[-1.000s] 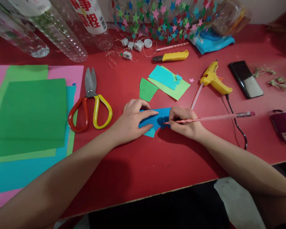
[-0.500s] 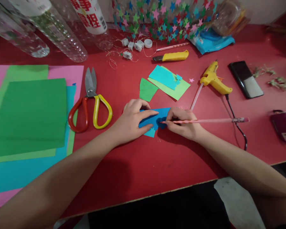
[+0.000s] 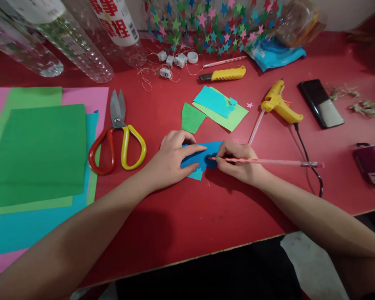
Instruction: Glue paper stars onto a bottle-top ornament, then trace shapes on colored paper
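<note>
A small piece of blue paper (image 3: 213, 146) lies flat on the red table. My left hand (image 3: 176, 156) rests over its left part, thumb and forefinger stretched out and apart, pressing on it. A light blue star (image 3: 199, 173) shows at the paper's lower edge, beside my left thumb. My right hand (image 3: 236, 158) is closed around a pink pencil (image 3: 268, 161), whose tip touches the blue paper. The pencil's eraser end points right. Above the hands lie a dark green paper scrap (image 3: 192, 118) and a light blue scrap (image 3: 211, 100) on a lime green one (image 3: 234, 121).
Large scissors (image 3: 117, 129) and stacked coloured paper (image 3: 43, 154) lie left. A yellow cutter (image 3: 228, 74), a hot glue gun (image 3: 279, 102) with its cord, a phone (image 3: 320, 103) and a purple socket box (image 3: 371, 164) lie behind and right. Plastic bottles (image 3: 118, 29) stand at the back.
The pencil's eraser end has dipped slightly toward me, with its tip still on the blue paper. My left hand stays in place. The whole view has shifted a little.
</note>
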A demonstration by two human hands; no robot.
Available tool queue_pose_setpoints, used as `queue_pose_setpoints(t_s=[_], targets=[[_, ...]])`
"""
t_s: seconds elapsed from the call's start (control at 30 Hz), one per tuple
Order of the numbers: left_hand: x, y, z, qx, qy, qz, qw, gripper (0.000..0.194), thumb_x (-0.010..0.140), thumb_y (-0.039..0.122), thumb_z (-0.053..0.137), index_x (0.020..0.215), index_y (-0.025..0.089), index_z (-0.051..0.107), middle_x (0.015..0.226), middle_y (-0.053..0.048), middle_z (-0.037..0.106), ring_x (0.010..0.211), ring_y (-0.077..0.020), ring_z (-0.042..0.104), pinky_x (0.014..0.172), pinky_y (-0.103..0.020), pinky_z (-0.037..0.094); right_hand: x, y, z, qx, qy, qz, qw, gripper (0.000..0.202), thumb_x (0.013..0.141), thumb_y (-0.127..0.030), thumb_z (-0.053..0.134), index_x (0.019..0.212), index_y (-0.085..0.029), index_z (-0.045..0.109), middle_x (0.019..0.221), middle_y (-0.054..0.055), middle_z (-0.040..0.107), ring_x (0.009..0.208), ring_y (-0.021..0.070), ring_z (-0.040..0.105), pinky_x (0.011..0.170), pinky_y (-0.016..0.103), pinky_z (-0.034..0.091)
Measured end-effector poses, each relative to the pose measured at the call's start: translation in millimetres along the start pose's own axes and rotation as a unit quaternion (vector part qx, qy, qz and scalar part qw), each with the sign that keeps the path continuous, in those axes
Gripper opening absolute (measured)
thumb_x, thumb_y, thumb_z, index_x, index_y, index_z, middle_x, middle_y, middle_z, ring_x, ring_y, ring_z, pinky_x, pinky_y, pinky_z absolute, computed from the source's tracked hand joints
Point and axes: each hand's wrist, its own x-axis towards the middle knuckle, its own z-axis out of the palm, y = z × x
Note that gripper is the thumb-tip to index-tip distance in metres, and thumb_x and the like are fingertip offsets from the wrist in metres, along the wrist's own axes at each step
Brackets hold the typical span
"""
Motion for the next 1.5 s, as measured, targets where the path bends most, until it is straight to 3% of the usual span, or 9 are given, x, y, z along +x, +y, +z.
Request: queue_pose_setpoints(t_s=[0.27,0.53,0.9,1.23,1.37,1.5], targets=[[-0.3,1.0,-0.1,0.002,-0.003,-0.005,1.0,0.034,0.087,0.036,0.059,0.119,0.025,0.064,0.113,-0.008,0.05,0.109,-0.0264,0.045,0.097,-0.047,0.038,-1.7,2.5,-0.1,0.009,0.04,0.025,0.999,0.013,0.072,-0.015,0.053,0.063,-0.02,0.044,0.053,-0.007,0.045,0.046,0.0051,0.034,0.043,0.02,0.026],[-0.4,0.0,0.6,0.001,-0.003,-0.002,1.0,0.035,0.087,0.036,0.059,0.12,0.025,0.064,0.113,-0.008,0.05,0.11,-0.0264,0.045,0.098,-0.047,0.038,-1.0,-0.1,-2.3,0.0,0.037,0.028,0.999,0.014,0.071,-0.015,0.053,0.062,-0.02,0.043,0.051,-0.007,0.044,0.045,0.0047,0.033,0.042,0.019,0.025],[-0.1,0.8,0.7,0.006,0.001,-0.004,1.0,0.034,0.087,0.036,0.059,0.119,0.025,0.064,0.112,-0.008,0.051,0.108,-0.0253,0.046,0.096,-0.045,0.038,-3.6,3.6,-1.5,-0.024,-0.019,-0.051,0.998,0.012,0.076,-0.015,0.052,0.065,-0.019,0.047,0.055,-0.006,0.049,0.047,0.0046,0.037,0.045,0.018,0.031],[-0.4,-0.2,0.7,0.006,0.003,0.006,1.0,0.035,0.087,0.035,0.06,0.119,0.022,0.065,0.112,-0.009,0.051,0.108,-0.0264,0.045,0.095,-0.046,0.039,-2.3,2.5,-0.2,-0.017,-0.027,-0.097,0.995,0.013,0.076,-0.01,0.051,0.067,-0.019,0.05,0.056,-0.006,0.05,0.047,0.0037,0.039,0.045,0.017,0.032],[-0.4,0.0,0.6,0.004,0.0,0.006,1.0,0.037,0.087,0.035,0.059,0.12,0.021,0.064,0.112,-0.01,0.051,0.108,-0.0266,0.045,0.096,-0.046,0.039,-1.5,-0.9,-3.0,0.023,-0.016,-0.05,0.998,0.014,0.078,-0.013,0.054,0.066,-0.019,0.05,0.057,-0.005,0.053,0.048,0.0049,0.042,0.045,0.018,0.035],[-1.2,1.8,-1.0,0.005,-0.012,0.004,1.0,0.04,0.087,0.032,0.057,0.125,0.02,0.06,0.114,-0.01,0.049,0.109,-0.0273,0.044,0.098,-0.048,0.037,0.2,-0.9,-4.0,0.167,0.079,0.078,0.98,0.013,0.088,-0.025,0.055,0.076,-0.019,0.051,0.064,-0.002,0.061,0.052,0.0077,0.055,0.05,0.021,0.046]])
